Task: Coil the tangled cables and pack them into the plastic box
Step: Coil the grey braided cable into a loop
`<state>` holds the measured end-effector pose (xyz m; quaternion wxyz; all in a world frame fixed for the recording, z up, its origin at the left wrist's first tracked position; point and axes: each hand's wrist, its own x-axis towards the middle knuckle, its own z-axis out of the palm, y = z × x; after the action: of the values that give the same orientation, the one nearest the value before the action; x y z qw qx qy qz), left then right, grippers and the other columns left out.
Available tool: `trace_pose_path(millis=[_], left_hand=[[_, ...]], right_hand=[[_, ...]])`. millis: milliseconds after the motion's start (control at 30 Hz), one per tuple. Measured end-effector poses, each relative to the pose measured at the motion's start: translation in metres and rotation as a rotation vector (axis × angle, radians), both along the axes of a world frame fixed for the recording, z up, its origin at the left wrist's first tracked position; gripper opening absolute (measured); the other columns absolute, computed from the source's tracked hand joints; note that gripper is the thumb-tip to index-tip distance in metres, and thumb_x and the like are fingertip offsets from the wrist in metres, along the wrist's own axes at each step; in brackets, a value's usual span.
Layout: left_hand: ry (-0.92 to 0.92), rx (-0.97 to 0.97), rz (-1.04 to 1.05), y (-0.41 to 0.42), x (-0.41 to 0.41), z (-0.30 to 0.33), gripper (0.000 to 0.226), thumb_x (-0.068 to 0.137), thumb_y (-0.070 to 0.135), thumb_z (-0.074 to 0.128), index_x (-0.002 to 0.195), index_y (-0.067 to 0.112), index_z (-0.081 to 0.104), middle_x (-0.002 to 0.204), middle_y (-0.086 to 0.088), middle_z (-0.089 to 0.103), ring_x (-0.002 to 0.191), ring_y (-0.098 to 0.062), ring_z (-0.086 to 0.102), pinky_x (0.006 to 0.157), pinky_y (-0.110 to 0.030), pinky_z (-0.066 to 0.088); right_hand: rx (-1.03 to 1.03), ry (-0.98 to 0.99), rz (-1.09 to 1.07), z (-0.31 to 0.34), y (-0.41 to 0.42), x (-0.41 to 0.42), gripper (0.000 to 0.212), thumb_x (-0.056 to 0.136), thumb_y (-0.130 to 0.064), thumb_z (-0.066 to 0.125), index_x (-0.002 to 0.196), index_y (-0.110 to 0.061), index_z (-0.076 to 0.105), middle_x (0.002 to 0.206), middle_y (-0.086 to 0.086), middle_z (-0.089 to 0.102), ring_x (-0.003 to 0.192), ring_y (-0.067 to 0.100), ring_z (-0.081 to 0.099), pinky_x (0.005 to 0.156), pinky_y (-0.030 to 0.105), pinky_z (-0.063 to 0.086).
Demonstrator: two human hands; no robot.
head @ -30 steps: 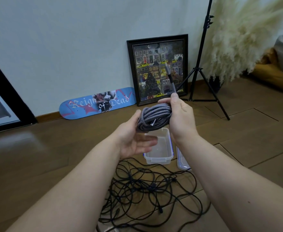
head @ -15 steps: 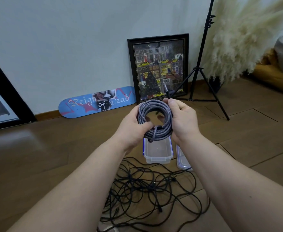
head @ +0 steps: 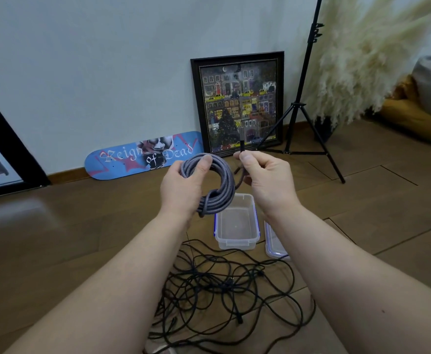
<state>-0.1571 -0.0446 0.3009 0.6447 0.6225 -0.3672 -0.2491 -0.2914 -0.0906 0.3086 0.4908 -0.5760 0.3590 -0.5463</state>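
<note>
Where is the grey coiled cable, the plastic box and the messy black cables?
grey coiled cable (head: 224,180): head view, right side of the loop.
plastic box (head: 236,240): head view, near wall.
messy black cables (head: 229,287): head view, middle of the tangle.

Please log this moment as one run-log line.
left hand: holds grey coil | right hand: pinches its free end | box: open, empty | black cables: tangled on floor

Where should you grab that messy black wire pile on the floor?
Probably by a free end of the black wire pile, like the plug tip at its right side. Come from above with a pinch grip: it lies flat, loops crossing, so grabbing the middle would likely tighten tangles.
</note>
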Motion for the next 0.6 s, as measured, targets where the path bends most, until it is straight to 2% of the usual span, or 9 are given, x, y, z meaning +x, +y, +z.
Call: trace_pose_path(millis=[167, 233, 300, 400, 500, 600], left_hand=[[-0.096, -0.008, -0.093, 0.003, 0.002, 0.0, 0.025, 0.084, 0.044, 0.071, 0.087, 0.023, 0.06, 0.076, 0.008, 0.059, 0.068, -0.014, 0.052, 0.071, -0.037, 0.046], [-0.141, -0.018, -0.141, 0.003, 0.002, 0.0, 0.02, 0.085, 0.04, 0.071, 0.09, 0.024, 0.059, 0.078, 0.01, 0.06, 0.068, -0.009, 0.053, 0.07, -0.032, 0.046], [-0.173, -0.045, -0.17, 0.005, 0.003, 0.0, 0.018, 0.085, 0.037, 0.072, 0.092, 0.028, 0.059, 0.083, 0.011, 0.064, 0.074, -0.006, 0.058, 0.076, -0.029, 0.048], [-0.187, -0.081, -0.219, 0.007, 0.007, 0.002, 0.024, 0.08, 0.042, 0.073, 0.095, 0.031, 0.058, 0.09, 0.01, 0.067, 0.085, -0.005, 0.063, 0.086, -0.027, 0.05], [-0.193, -0.086, -0.252, 0.009, 0.009, 0.003, 0.035, 0.073, 0.05, 0.07, 0.099, 0.031, 0.057, 0.093, 0.01, 0.068, 0.089, -0.006, 0.064, 0.089, -0.03, 0.05], [-0.177, -0.096, -0.259, 0.01, 0.009, 0.003, 0.032, 0.075, 0.046, 0.072, 0.099, 0.03, 0.057, 0.093, 0.01, 0.067, 0.088, -0.005, 0.063, 0.089, -0.029, 0.05]], right_hand=[[-0.07, 0.064, 0.107, 0.007, 0.006, -0.007, 0.014, 0.091, -0.008, 0.063, 0.084, -0.014, 0.073, 0.069, -0.005, 0.065, 0.063, 0.003, 0.057, 0.063, 0.019, 0.049], [-0.075, 0.051, 0.111, 0.008, 0.007, -0.006, 0.011, 0.09, -0.004, 0.065, 0.088, -0.013, 0.072, 0.071, -0.001, 0.066, 0.065, 0.006, 0.06, 0.063, 0.022, 0.052], [-0.066, 0.031, 0.103, 0.007, 0.006, -0.005, 0.015, 0.089, -0.002, 0.065, 0.093, -0.016, 0.07, 0.07, -0.001, 0.062, 0.068, 0.011, 0.058, 0.066, 0.029, 0.054], [-0.082, 0.014, 0.106, 0.005, 0.007, -0.003, 0.022, 0.089, -0.002, 0.065, 0.093, -0.023, 0.07, 0.078, 0.0, 0.064, 0.074, 0.016, 0.058, 0.07, 0.036, 0.055], [-0.075, -0.011, 0.141, 0.004, 0.01, 0.001, 0.024, 0.091, 0.0, 0.061, 0.094, -0.022, 0.071, 0.085, -0.001, 0.07, 0.076, 0.011, 0.063, 0.068, 0.027, 0.054], [-0.103, 0.022, 0.132, 0.003, 0.011, 0.003, 0.025, 0.093, -0.002, 0.059, 0.096, -0.024, 0.071, 0.094, 0.002, 0.071, 0.078, 0.01, 0.065, 0.069, 0.026, 0.052]])
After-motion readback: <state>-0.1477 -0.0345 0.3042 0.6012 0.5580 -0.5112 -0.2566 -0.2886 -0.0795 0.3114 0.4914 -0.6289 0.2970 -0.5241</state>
